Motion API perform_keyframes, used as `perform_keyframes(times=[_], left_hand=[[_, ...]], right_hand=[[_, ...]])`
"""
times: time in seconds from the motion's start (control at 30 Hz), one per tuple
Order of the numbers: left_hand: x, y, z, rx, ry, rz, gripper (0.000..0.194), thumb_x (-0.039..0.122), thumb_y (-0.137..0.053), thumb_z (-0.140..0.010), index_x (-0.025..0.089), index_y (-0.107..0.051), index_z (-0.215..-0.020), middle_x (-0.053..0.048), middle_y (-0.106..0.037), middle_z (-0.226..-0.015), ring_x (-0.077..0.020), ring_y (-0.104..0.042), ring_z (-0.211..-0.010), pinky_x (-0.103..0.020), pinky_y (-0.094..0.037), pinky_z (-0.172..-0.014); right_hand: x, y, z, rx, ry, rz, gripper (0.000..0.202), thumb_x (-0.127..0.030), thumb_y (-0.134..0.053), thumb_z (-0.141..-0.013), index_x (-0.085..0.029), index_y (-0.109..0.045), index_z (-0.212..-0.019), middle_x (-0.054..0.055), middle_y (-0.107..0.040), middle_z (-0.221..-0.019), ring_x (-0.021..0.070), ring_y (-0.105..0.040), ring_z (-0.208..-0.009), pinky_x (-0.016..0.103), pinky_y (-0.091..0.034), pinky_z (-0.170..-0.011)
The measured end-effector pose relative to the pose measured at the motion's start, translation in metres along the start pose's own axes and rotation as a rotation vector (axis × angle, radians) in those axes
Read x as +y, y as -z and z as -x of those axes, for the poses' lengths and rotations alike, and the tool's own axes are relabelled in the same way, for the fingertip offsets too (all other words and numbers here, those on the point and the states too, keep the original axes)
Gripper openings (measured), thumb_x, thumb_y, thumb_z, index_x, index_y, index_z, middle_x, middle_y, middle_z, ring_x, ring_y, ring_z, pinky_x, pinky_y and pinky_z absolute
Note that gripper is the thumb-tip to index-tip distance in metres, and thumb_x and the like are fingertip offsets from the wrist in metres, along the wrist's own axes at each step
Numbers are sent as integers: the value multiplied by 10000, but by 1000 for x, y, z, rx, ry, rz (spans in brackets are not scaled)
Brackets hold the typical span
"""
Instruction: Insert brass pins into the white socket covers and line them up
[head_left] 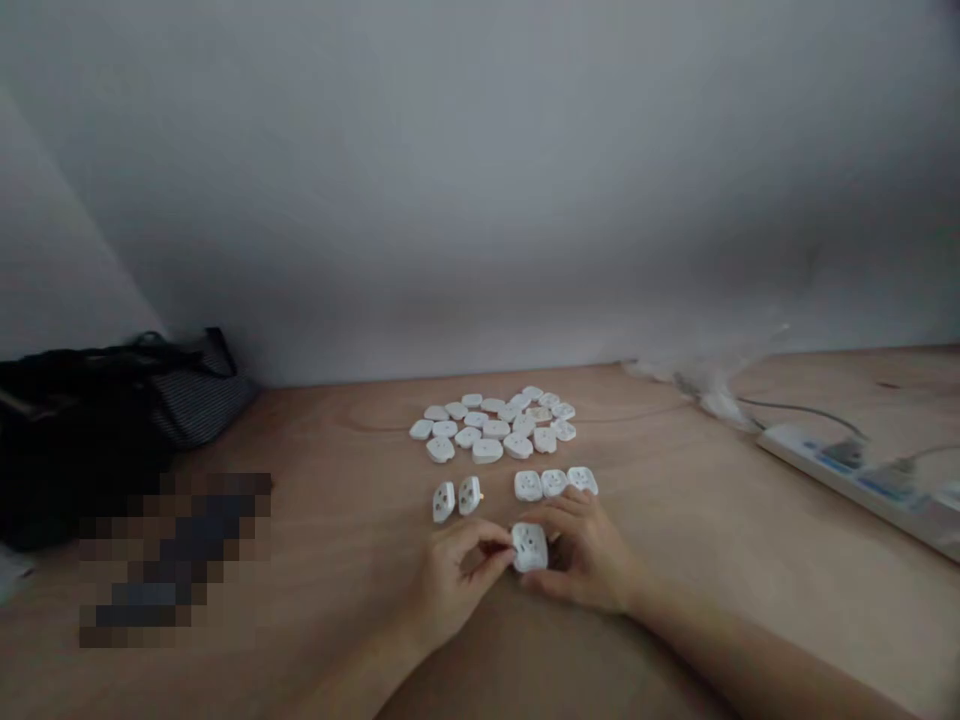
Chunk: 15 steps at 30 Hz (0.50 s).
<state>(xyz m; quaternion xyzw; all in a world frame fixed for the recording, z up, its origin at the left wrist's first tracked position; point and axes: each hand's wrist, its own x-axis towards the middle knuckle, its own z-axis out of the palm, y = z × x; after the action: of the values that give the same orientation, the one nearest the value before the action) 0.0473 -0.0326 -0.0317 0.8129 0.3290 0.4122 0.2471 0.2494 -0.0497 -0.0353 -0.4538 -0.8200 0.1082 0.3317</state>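
A white plug adapter [530,547] with socket holes in its face is between my hands, just above or on the table. My right hand [589,550] grips it from the right, thumb low and fingers along its upper edge. My left hand [469,565] pinches at its left edge with thumb and fingertips. Just beyond, three similar white adapters [528,486] lie in a row, the rightmost close to my right fingers. Two more adapters [444,501] stand on edge to the left, and a brass-coloured pin shows on one.
Farther back lies a cluster of several white adapters [487,452] near the wall [480,200]. A power strip [862,480] with cables and clear plastic wrap [720,390] are at right. A black bag [82,440] and a blurred dark object [180,555] lie at left.
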Motion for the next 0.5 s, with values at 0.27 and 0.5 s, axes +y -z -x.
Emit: perform_keyframes(times=[0.27,0.5], left_hand=[[-2,-3,-1,0,-89,7,75,235,-641,-802,176,-680,-777,-38,-689,-725,-152,-640,-665,-249,-521,-627],[-2,-1,-2,-35,-204,45,91,192,-631,-818,190,-704,-765,-53,-706,-778,-157,-648,-713,-259,-532,-648]], right_hand=[[-2,-1,0,6,52,21,469,-479,-710,-634,-235,-633,-1027,54,-669,-913,240,-542,-836,370,-361,-754],[-1,-3,2,14,62,45,489,-488,-708,-615,-245,-643,-1034,49,-683,-904,239,-550,-834,373,-366,-765]])
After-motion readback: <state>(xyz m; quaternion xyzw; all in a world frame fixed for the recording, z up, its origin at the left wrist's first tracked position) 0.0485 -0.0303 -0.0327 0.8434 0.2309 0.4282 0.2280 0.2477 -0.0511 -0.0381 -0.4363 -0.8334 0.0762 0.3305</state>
